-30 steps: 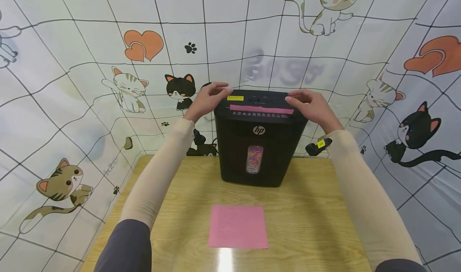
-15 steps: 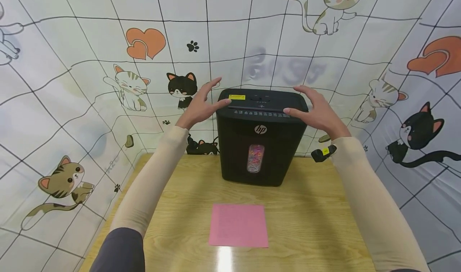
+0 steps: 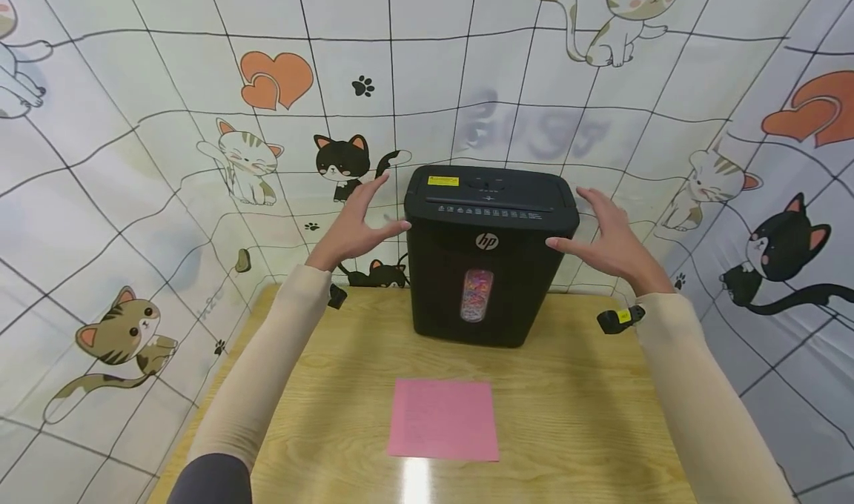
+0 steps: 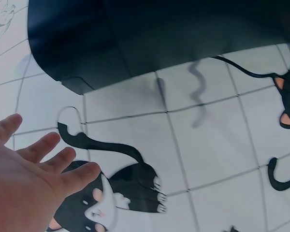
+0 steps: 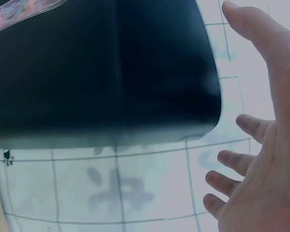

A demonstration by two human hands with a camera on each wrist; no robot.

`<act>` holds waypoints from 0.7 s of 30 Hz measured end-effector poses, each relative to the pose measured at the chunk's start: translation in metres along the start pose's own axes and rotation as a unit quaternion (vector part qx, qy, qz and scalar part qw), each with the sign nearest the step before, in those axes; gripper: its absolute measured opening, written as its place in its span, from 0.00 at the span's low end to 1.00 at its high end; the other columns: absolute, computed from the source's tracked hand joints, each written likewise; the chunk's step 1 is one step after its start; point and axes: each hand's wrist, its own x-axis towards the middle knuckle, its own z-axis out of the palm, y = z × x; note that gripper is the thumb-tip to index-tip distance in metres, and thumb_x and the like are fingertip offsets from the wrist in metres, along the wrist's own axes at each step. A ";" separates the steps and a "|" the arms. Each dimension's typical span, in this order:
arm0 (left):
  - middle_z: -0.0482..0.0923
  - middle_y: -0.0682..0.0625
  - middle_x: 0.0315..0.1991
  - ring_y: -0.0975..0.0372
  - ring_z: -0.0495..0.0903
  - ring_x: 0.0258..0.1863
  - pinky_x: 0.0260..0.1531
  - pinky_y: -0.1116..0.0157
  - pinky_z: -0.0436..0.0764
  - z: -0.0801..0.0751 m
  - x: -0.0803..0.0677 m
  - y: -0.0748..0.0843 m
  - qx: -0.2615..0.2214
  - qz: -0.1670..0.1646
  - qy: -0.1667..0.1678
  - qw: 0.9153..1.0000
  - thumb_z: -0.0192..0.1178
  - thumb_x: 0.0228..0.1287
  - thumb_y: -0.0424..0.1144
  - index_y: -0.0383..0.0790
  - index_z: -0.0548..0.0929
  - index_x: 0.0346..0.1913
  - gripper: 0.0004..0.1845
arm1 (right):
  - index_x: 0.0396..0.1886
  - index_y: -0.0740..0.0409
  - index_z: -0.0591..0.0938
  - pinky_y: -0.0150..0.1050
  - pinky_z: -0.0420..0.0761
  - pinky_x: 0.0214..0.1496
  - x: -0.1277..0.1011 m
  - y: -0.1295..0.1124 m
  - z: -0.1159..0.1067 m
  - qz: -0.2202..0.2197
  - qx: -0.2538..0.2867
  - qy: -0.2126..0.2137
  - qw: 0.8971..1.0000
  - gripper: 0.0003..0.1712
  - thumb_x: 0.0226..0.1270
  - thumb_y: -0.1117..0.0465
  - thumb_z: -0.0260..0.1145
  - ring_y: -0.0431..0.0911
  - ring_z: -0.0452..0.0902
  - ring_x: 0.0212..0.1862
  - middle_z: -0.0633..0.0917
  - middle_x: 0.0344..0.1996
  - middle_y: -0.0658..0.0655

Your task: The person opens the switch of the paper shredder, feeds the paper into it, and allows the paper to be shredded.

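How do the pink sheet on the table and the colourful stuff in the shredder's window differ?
The pink sheet is whole, flat and one plain colour; the bits behind the shredder's window are small, jumbled and many-coloured. The sheet lies loose on the table in front of the shredder; the bits sit shut inside it. Both include pink, and neither the left hand nor the right hand touches them.

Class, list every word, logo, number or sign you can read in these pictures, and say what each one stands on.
"hp": white logo on the front of the black shredder.
Yellow label on the shredder's top: print too small to read.
Row of small white icons below the feed slot: too small to read.
Faint grey marks on the backdrop behind the shredder: blurred, unreadable.
Pink sheet on the table: no readable text.
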 end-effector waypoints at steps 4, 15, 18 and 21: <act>0.48 0.52 0.83 0.52 0.49 0.83 0.75 0.38 0.59 0.005 -0.015 -0.017 0.001 -0.020 -0.014 1.000 0.64 0.56 0.74 0.76 0.48 0.80 0.52 | 0.85 0.44 0.39 0.77 0.49 0.74 -0.009 0.016 0.008 0.015 0.000 -0.010 1.000 0.67 0.61 0.30 0.70 0.67 0.38 0.83 0.42 0.85 0.60; 0.51 0.44 0.81 0.46 0.55 0.80 0.72 0.37 0.64 0.030 -0.048 -0.051 0.010 -0.070 -0.060 0.996 0.64 0.54 0.76 0.67 0.52 0.81 0.55 | 0.85 0.51 0.38 0.77 0.58 0.70 -0.030 0.047 0.038 0.073 -0.001 -0.063 0.995 0.68 0.63 0.27 0.66 0.74 0.50 0.78 0.47 0.82 0.72; 0.50 0.43 0.82 0.45 0.54 0.80 0.71 0.36 0.64 0.039 -0.057 -0.058 0.017 -0.078 -0.074 0.994 0.63 0.54 0.78 0.65 0.53 0.81 0.55 | 0.85 0.52 0.39 0.78 0.58 0.70 -0.036 0.052 0.047 0.080 0.006 -0.079 0.994 0.67 0.63 0.27 0.65 0.75 0.47 0.78 0.47 0.81 0.74; 0.51 0.42 0.81 0.45 0.55 0.80 0.71 0.37 0.65 0.050 -0.066 -0.066 0.026 -0.087 -0.080 0.993 0.62 0.55 0.78 0.64 0.54 0.81 0.54 | 0.85 0.52 0.40 0.78 0.57 0.70 -0.041 0.058 0.057 0.089 0.009 -0.093 0.992 0.68 0.62 0.25 0.65 0.75 0.45 0.79 0.45 0.81 0.73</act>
